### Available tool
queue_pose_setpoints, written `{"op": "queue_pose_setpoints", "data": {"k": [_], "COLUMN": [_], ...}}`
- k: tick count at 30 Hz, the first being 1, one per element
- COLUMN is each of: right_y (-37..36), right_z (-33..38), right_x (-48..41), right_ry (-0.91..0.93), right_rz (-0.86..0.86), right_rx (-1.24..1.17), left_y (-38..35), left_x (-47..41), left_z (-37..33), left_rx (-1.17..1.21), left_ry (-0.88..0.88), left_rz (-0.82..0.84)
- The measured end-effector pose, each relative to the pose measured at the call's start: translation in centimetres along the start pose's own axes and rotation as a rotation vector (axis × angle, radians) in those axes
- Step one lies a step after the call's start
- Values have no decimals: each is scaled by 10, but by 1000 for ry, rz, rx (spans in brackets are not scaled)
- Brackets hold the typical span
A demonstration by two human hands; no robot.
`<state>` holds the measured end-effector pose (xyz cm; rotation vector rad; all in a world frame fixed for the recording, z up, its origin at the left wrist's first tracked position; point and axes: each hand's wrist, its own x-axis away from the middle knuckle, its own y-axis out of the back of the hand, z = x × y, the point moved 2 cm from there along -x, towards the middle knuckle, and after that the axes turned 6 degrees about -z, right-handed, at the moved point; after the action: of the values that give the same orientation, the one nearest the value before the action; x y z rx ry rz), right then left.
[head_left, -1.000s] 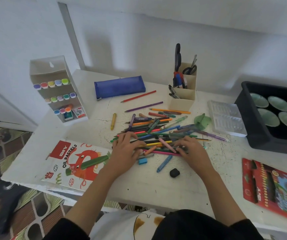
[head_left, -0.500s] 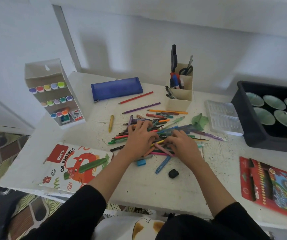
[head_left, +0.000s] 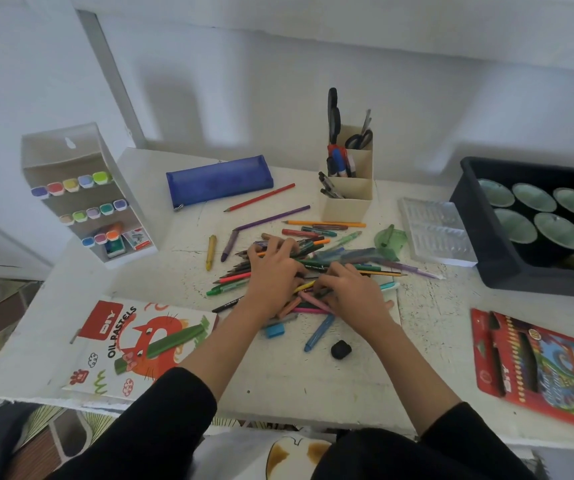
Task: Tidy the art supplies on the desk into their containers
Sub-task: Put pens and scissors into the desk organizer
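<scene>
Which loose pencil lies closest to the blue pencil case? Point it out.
The red pencil, lying alone just in front of the blue pencil case; the purple pencil and the orange pencil lie farther from it.

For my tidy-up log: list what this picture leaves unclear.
Head view only.
Middle of the loose coloured pencil pile: covered by left hand and right hand; grip unclear.
Black plastic tray: cut by right edge.
Red cardboard pencil box: print blurred, edge cut off.
</scene>
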<state>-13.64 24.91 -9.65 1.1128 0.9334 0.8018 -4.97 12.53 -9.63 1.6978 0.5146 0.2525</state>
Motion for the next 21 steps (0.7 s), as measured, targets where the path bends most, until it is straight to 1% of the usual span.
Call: {"op": "queue_pose_setpoints", "data": {"k": [2, 4, 7, 12, 16, 21], "right_y": [-1, 1, 5, 16, 28, 47], "right_z": [0, 0, -4, -9, -11, -18], "right_x": [1, 3, 4, -1, -7, -26], "right_ry": [4, 48, 77, 11, -51, -153], "right_rz": [-16, -28, -87, -232, -273, -342], "right_rx": [8, 40, 20, -89, -213, -409], "left_y": [1, 1, 4, 18, 38, 63], "left_x": [0, 2, 6, 6, 2, -7], "left_z": [0, 1, 7, 22, 27, 24], "left_rx": [15, 37, 137, 399, 694, 890], "left_ry": [-1, 2, 42, 121, 116, 142], "left_rz": [-11, -40, -132, -316, -366, -421]}}
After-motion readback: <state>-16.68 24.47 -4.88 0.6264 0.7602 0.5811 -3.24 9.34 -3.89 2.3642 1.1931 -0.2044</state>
